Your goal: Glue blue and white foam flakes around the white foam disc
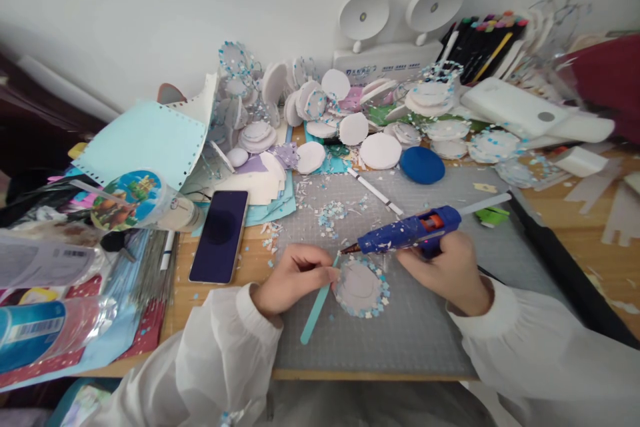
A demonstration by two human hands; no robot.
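My right hand (pixel 447 273) is wrapped around the handle of a blue hot glue gun (pixel 407 230), a white glue stick (pixel 485 203) jutting from its back. The gun's nozzle points left, close to the fingertips of my left hand (pixel 300 277). Those fingers are closed in a pinch on slim teal tweezers (pixel 316 315), whose rounded end slants down toward me. Whatever is at the tweezers' tip is too small to make out. Just right of my left fingertips, a round disc (pixel 361 283) edged with small blue and white pieces lies on the grey cutting mat (pixel 420 340).
Loose blue and white bits (pixel 333 213) and a white pen (pixel 375 191) lie beyond the gun. A phone (pixel 219 237) and plastic cup (pixel 135 200) stand left. White discs (pixel 380 150), a blue round lid (pixel 423 165) and a twin-head lamp (pixel 390 57) crowd the back.
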